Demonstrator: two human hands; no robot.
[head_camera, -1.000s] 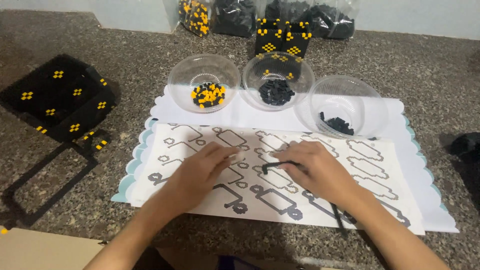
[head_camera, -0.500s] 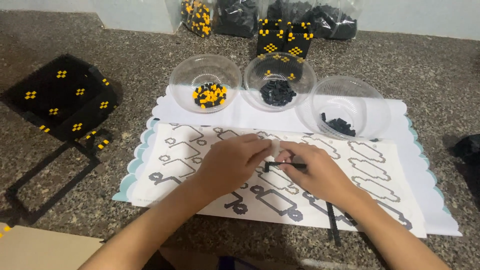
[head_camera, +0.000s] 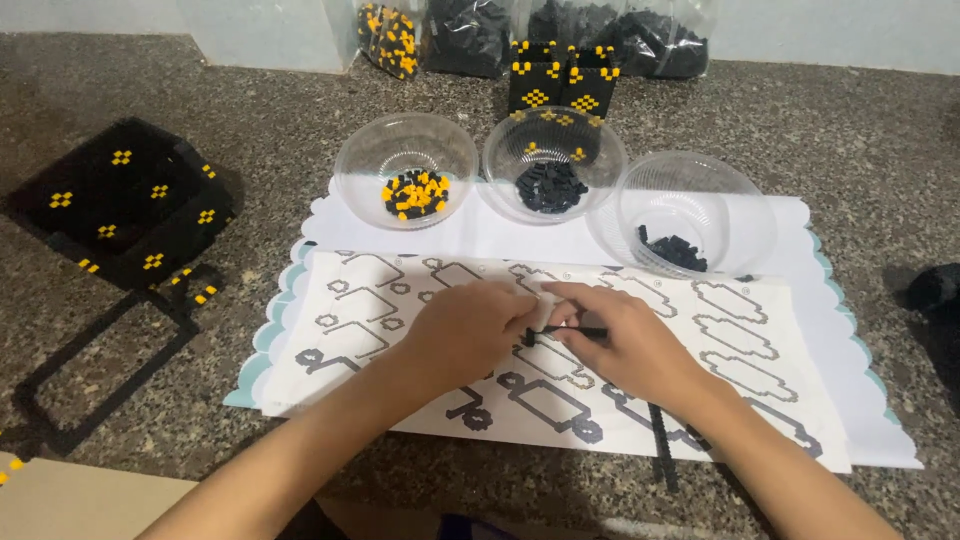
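Both hands meet over the middle of a white pattern sheet (head_camera: 760, 400) printed with grey and black outlines. My right hand (head_camera: 625, 345) pinches a thin black strip of small bricks (head_camera: 585, 331) that points left. My left hand (head_camera: 465, 335) is curled with its fingertips touching the strip's left end. What lies under the fingers is hidden. Three clear bowls stand behind the sheet: one with yellow and black pieces (head_camera: 407, 170), one with black pieces (head_camera: 553, 163), one with a few black pieces (head_camera: 682, 213).
A black box with yellow dots (head_camera: 125, 205) and a flat black frame (head_camera: 95, 375) lie at the left. Bags of pieces (head_camera: 480, 30) and a black and yellow block (head_camera: 560, 85) stand at the back. A long black strip (head_camera: 662, 445) lies by my right wrist.
My left hand has moved right, from flat on the sheet to meet the right hand at the black strip. The right hand has barely moved.
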